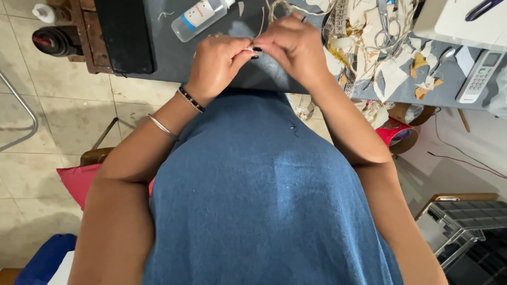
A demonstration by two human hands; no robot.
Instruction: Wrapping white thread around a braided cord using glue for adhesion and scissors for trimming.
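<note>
My left hand [216, 60] and my right hand [293, 45] meet over the near edge of a dark grey table [163, 53]. Their fingertips pinch a small pale piece [250, 49] between them; it is too small to tell what it is. Pale cord or thread [274, 8] trails away from the hands toward the back of the table. My left wrist carries a dark beaded bracelet and a thin metal bangle. My blue shirt fills the lower middle of the view.
A clear plastic bottle [198, 18] lies behind my left hand. A black flat pad [125, 34] sits at the left. Fabric scraps [391, 74], scissors [384, 26] and a white remote [479, 76] crowd the right. A red cushion [79, 179] lies below left.
</note>
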